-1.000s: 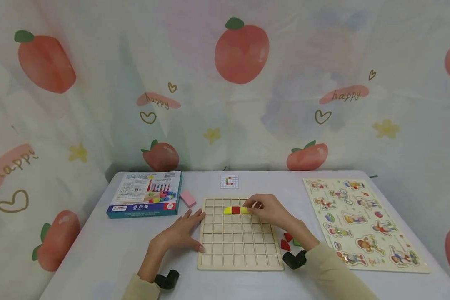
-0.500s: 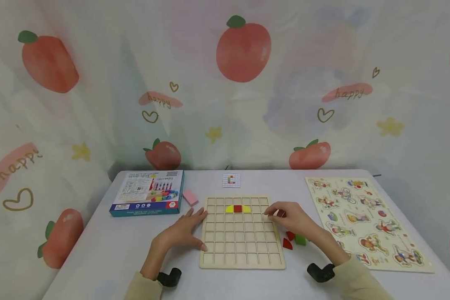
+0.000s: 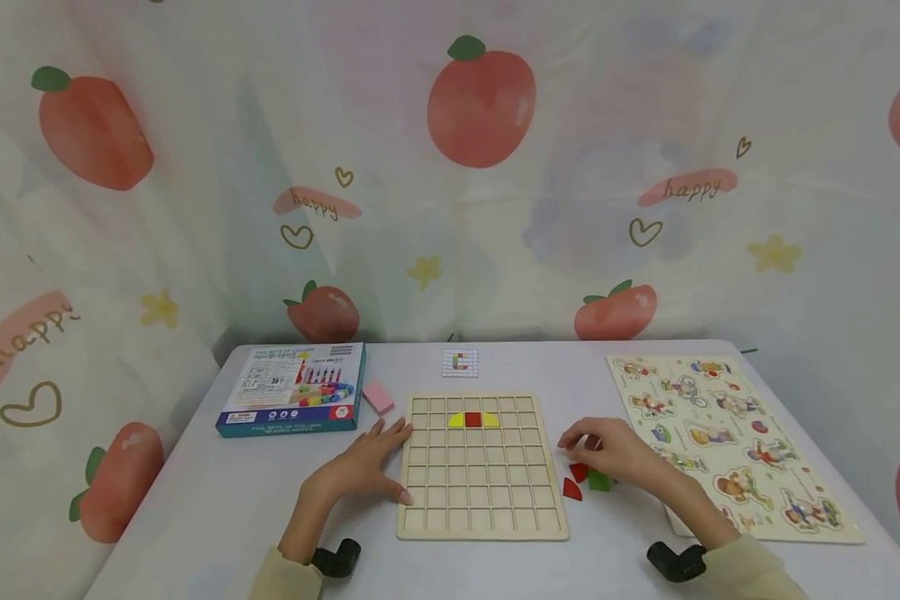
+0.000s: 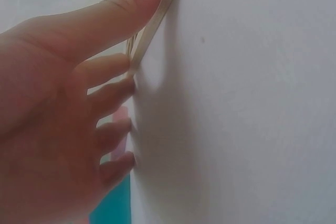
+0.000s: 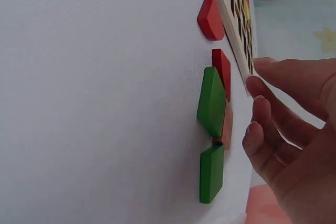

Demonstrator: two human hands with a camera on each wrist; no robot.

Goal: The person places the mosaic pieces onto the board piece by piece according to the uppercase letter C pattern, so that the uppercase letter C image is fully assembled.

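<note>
A wooden grid board (image 3: 483, 533) lies in the middle of the table. In its second row from the back, a red square (image 3: 473, 420) sits between two yellow rounded pieces, a left one (image 3: 457, 420) and a right one (image 3: 491, 421). My left hand (image 3: 363, 462) rests along the board's left edge, fingers spread. Just right of the board, my right hand (image 3: 615, 450) hovers with loosely bent fingers and nothing visible between them. Below it lie loose pieces, among them a red quarter-round (image 3: 572, 489) and a green block (image 5: 212, 100); another green block (image 5: 211, 174) shows in the right wrist view.
Behind the board lies a small pattern card (image 3: 460, 362). A pink block (image 3: 378, 397) and a flat blue box (image 3: 292, 387) are at the back left. A picture puzzle board (image 3: 693, 479) covers the right side, partly behind my right forearm.
My right hand has let go of the right yellow piece, leaving it in the grid, and moved right and nearer to the loose pieces. The left hand keeps its place.
</note>
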